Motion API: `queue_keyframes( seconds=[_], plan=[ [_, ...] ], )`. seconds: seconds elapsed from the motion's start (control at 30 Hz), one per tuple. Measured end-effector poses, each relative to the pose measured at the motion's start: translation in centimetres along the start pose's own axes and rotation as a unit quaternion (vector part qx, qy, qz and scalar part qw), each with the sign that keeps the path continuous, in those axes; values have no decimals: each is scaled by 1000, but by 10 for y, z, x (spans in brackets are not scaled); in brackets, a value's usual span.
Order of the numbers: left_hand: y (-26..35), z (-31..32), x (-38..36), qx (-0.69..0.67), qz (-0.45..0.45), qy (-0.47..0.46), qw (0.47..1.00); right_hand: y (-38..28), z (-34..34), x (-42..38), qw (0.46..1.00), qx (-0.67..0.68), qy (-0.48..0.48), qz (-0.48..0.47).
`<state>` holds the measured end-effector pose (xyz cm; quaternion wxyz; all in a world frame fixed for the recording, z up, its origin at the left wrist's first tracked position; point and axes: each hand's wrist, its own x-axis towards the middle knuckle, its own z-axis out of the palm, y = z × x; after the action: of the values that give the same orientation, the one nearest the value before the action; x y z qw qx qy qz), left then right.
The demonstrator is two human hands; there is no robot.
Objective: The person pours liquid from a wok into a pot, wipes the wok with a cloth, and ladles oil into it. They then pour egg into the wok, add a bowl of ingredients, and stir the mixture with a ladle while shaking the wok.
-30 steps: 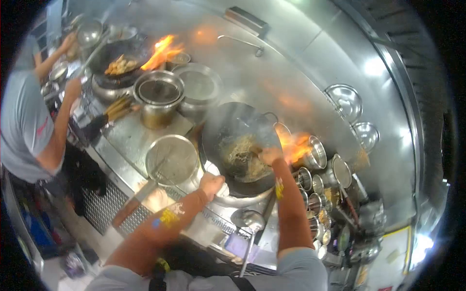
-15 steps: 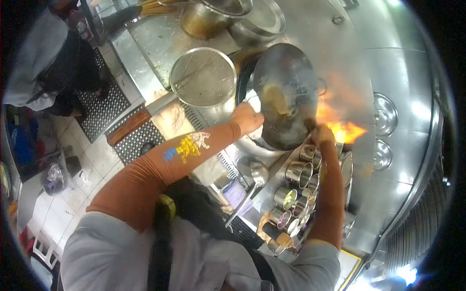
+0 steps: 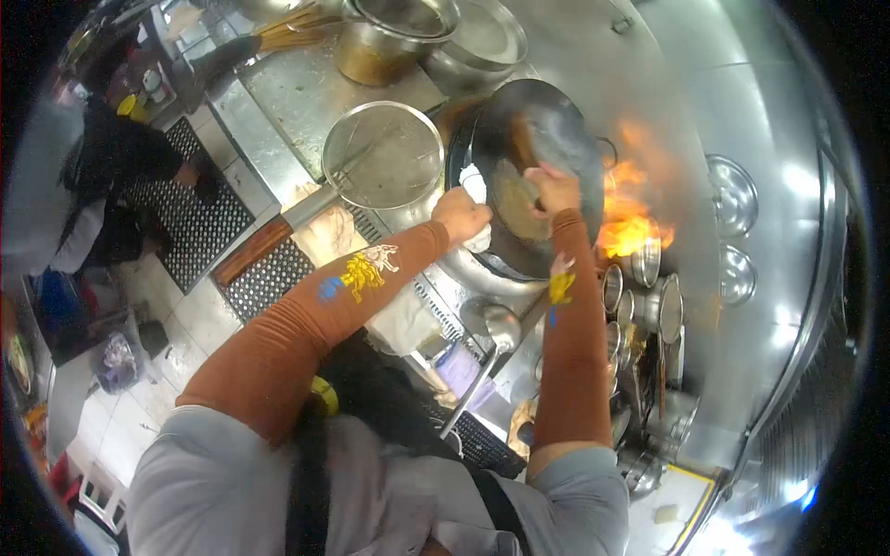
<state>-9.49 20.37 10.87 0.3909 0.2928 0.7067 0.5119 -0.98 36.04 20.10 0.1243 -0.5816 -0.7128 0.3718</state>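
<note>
A dark wok (image 3: pixel 565 111) is tipped up on the stove, its inside turned toward me. My left hand (image 3: pixel 462 217) is closed around a folded white cloth (image 3: pixel 474 183) at the wok's near left rim. Fingers curled, my right hand (image 3: pixel 556 191) is over the inside of the wok; a small dark part shows at its grip, and I cannot tell what it holds. Beside that hand, a blurred tan patch (image 3: pixel 515 204) shows against the black metal. Orange flames (image 3: pixel 630 218) rise just right of the wok.
A round wire strainer (image 3: pixel 385 153) with a wooden handle lies left of the wok. Below is a steel ladle (image 3: pixel 502 326). Several metal containers (image 3: pixel 646 262) stand near the flames. Steel pots (image 3: pixel 382 56) are at the back; another person (image 3: pixel 102 176) stands at left.
My right hand has moved left and up, from the wok's right edge to over its inside. My left hand stays on the cloth. The view has shifted slightly.
</note>
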Motion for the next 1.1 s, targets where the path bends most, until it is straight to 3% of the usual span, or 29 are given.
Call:
queue_keyframes(
  seconds=[0.07, 0.13, 0.17, 0.2, 0.23, 0.27, 0.3, 0.33, 0.4, 0.5, 0.6, 0.63, 0.73, 0.8, 0.93, 0.97, 1.07, 1.1],
  plan=[
    [-11, 11, 4, 18, 18, 38, 999, -1, 6, -50, 998, -15, -63, 6],
    [-13, 12, -4, 22, 26, 50, 998, 10, -10, -112, 986, -107, -95, -89],
    [-11, 5, -7, 19, 31, 45, 998, 37, -22, -129, 933, -198, -61, -295],
    [-10, 1, -11, 19, 37, 35, 999, 64, -35, -143, 832, -286, -19, -476],
    [-15, -3, -7, 73, 86, 23, 993, 63, -47, -165, 834, -352, -20, -424],
    [-17, -4, -9, 24, 96, 59, 993, 53, -62, -194, 834, -413, -24, -366],
    [-32, -5, 7, 91, 145, 10, 985, 54, -74, -220, 831, -467, -31, -300],
    [-29, -11, 0, -8, 137, 8, 991, 63, -82, -229, 841, -483, -25, -241],
    [-8, -27, -18, -36, 117, 15, 992, 73, -103, -226, 851, -508, -21, -129],
    [-23, -34, 11, -57, 145, -27, 987, 92, -116, -250, 905, -374, 105, -174],
    [-4, -52, -9, -21, 127, 5, 992, 98, -99, -269, 878, -340, 157, -297],
    [-2, -55, -11, -12, 132, 5, 991, 90, -88, -279, 903, -294, 134, -282],
    [-13, -53, -2, -24, 156, 12, 987, 75, -53, -299, 902, -247, 109, -336],
    [-12, -58, -14, -25, 157, 11, 987, 85, -39, -298, 906, -273, 111, -304],
    [-13, -71, -34, 103, 263, 54, 958, 87, -53, -294, 899, -368, 59, -231],
    [-20, -71, -31, 103, 277, 54, 954, 86, -59, -296, 914, -331, 77, -222],
    [-18, -68, -39, 124, 308, 81, 940, 79, -54, -303, 886, -277, 151, -339],
    [-14, -68, -43, 136, 299, 82, 941, 77, -52, -301, 863, -328, 103, -370]
  ],
)
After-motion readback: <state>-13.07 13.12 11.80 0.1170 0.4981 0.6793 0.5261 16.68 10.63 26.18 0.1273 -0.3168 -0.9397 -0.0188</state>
